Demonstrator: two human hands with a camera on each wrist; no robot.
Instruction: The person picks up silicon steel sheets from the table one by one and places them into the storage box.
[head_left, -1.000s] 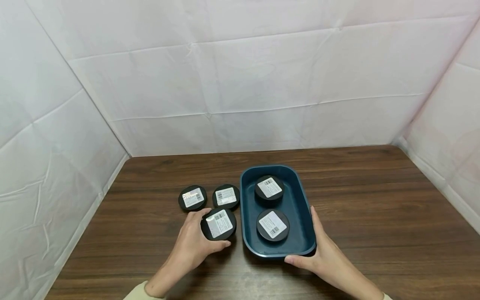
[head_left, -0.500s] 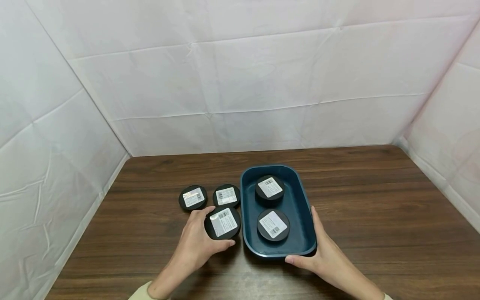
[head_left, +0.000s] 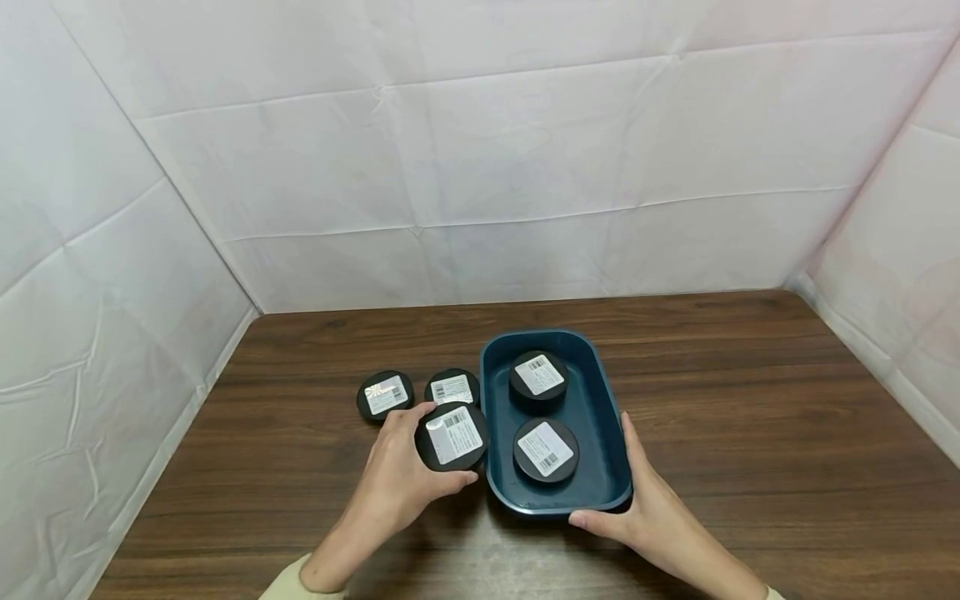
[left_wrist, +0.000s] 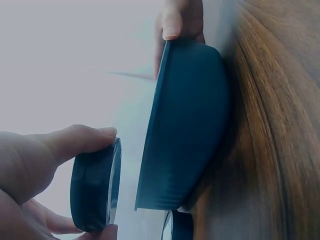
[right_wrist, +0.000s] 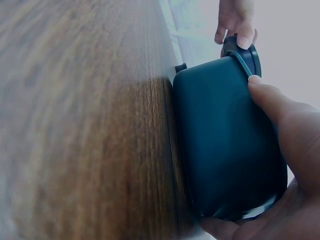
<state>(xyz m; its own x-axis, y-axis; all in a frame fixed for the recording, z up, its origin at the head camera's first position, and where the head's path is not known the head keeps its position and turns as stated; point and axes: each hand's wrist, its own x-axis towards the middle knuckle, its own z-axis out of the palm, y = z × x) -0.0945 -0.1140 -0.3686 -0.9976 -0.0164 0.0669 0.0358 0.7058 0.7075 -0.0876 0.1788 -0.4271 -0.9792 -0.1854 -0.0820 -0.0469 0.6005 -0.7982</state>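
My left hand grips a round black tin by its sides, thumb at the near edge and fingers at the far edge. A white barcode label covers much of its top. In the left wrist view that tin is raised off the table, beside the wall of a dark blue tray. My right hand holds the near right corner of the tray, its thumb on the near rim. Inside the tray lie two similar labelled tins, one far and one near.
Two more labelled black tins, one at left and one beside the tray, lie on the brown wooden table. The held tin partly overlaps the latter in the head view. White cloth walls enclose the table's back and sides.
My left hand has carried the tin to the right and slightly up in the head view, over to the tray's left rim. The right hand and the tray stay where they were.
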